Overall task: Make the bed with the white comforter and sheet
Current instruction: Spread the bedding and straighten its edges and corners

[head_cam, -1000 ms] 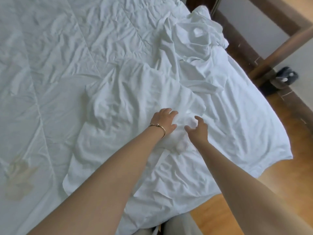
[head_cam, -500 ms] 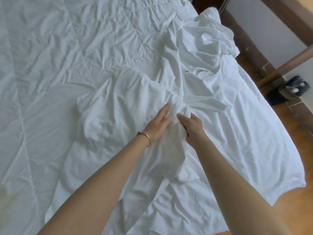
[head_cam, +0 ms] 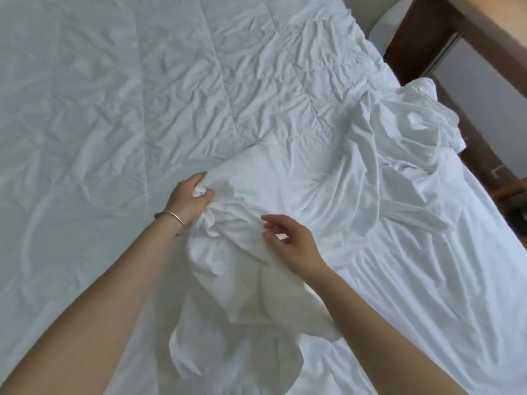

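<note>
Both forearms bare, no sleeves in view. Left hand (head_cam: pixel 189 201): thin gold-tone bangle (head_cam: pixel 172 220) just behind it on the wrist, open-ended, small dark bead at the end. Right hand (head_cam: pixel 293 246): no rings or wristwear visible, nails short and unpainted.

left hand (head_cam: pixel 190 201) fingertips buried in sheet (head_cam: pixel 285 201) fold; both elbows off-frame.

Bed: surface covered by a wrinkled white quilted comforter (head_cam: pixel 171 81) with stitched seams, spread flat. On it, toward the right side: a crumpled white thin fabric sheet (head_cam: pixel 385 209), bunched in folds, reaching the bed's right edge.
</note>
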`<state>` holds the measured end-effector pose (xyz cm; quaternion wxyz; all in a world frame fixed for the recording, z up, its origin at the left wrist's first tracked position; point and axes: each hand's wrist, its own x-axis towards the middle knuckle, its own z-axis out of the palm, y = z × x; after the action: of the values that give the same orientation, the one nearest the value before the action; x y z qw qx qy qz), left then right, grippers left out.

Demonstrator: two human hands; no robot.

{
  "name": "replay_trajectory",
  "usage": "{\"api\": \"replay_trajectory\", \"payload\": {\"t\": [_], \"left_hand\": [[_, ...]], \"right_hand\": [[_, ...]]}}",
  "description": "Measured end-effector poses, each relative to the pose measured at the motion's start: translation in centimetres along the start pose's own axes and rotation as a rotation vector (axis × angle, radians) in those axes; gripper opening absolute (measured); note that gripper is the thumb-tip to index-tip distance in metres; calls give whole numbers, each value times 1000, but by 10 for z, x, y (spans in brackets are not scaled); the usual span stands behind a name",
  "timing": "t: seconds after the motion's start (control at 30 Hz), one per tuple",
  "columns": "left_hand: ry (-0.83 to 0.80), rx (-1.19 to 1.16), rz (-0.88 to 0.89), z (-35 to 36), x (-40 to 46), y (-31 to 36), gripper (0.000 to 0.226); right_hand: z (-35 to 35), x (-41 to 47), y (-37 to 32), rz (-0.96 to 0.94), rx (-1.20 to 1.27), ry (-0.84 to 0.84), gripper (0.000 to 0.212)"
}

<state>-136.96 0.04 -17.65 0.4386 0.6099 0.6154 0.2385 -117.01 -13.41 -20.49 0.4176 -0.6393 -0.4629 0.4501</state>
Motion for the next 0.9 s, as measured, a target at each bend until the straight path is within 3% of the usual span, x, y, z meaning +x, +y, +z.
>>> {"api": "replay_trajectory", "payload": {"t": [0.1,0.2,0.27,0.3,0.37,0.47,0.53,0.57,0.63,0.7,0.77,0.83,0.9], "left_hand": [[238,195,-130,-70,14,-54,36],[296,622,-422,-98,19,-100,51],[325,719,-318,-85,19,-111,59],[296,662,-182,-72,18,-110,64],[72,514,0,-38,11,-98,88],[-331,642,2,3,0,-87,125],[-383,750,-33,14,5,-96,132],[-352,727,-77,14,10,-101,123],[-284,680,-108,4,22,-104,75],[-255,854,53,-9,33,-94,41],[-206,952,270,-22,42,-74,38],[-170,866,359,-31,56,-57,40],[-117,728,284,-36,68,-55,35]], "right_hand": [[12,12,14,-17,-283,152,35],[20,22,33,57,-632,171,46],[23,25,44,95,-691,122,55],[24,26,48,128,-628,76,61],[25,30,54,173,-502,-5,76],[28,42,49,105,-616,-95,108],[31,56,33,49,-869,-185,127],[34,64,24,10,-1008,-233,131],[40,81,9,-107,-1214,-316,131],[52,97,-6,-256,-1332,-385,129],[73,111,-18,-318,-1328,-405,125],[91,127,-29,-265,-1251,-372,100],[93,147,-36,-207,-1088,-284,48]]}}
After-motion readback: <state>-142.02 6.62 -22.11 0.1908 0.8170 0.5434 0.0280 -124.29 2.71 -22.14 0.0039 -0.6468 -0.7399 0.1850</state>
